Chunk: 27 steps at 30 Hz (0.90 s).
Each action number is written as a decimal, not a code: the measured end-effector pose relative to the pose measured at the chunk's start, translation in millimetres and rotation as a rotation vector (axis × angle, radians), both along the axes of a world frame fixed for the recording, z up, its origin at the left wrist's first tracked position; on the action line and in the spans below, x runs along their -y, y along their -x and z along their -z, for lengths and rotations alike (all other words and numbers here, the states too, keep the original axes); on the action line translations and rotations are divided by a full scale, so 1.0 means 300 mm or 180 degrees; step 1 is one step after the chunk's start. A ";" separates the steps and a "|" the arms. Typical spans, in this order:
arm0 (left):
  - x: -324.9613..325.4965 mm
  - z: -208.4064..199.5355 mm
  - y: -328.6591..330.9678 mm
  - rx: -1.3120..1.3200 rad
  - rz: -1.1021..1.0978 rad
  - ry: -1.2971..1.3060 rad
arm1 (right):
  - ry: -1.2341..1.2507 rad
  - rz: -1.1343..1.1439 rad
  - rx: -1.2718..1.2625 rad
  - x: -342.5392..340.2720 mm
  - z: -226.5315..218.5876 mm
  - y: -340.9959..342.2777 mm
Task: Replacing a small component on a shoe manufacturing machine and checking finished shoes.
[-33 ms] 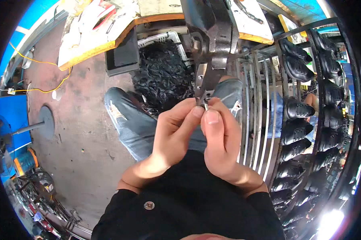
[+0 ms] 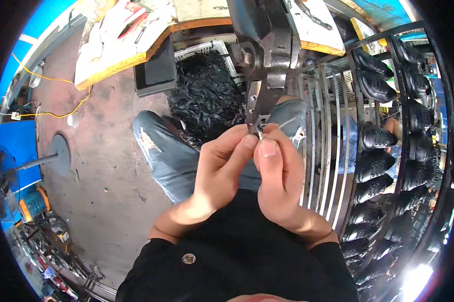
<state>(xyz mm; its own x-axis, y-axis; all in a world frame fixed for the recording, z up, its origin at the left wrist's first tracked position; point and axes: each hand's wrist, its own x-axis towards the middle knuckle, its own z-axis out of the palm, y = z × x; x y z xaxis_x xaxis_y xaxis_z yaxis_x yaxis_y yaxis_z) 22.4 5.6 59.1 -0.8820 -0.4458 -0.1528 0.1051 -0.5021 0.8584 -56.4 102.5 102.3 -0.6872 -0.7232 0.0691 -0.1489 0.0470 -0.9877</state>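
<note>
My left hand [image 2: 219,168] and my right hand [image 2: 279,173] meet at the lower end of a dark metal machine arm [image 2: 268,45]. A small silver metal pin [image 2: 260,135] shows between the fingertips, pinched by my right thumb and forefinger. My left thumb and forefinger are pressed together beside it, against the tip of a narrow metal plate [image 2: 253,95] with holes. Whether the left fingers grip the plate or some small part is hidden. A dark strap-like metal piece [image 2: 267,103] runs down beside the plate to the fingertips.
Below the machine, a white crate [image 2: 222,48] holds a heap of black strips [image 2: 204,90]. Beside it hangs a dark grey tray [image 2: 155,75] under a wooden-edged worktable [image 2: 111,63]. At right stands a metal rack [image 2: 349,65] of black shoes [image 2: 377,137]. A yellow cable [image 2: 56,117] crosses the floor.
</note>
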 end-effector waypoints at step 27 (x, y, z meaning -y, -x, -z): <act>-0.083 0.479 -0.220 0.0097 0.0632 0.0109 | -0.0709 -0.0479 -0.0662 -0.086 0.411 -0.055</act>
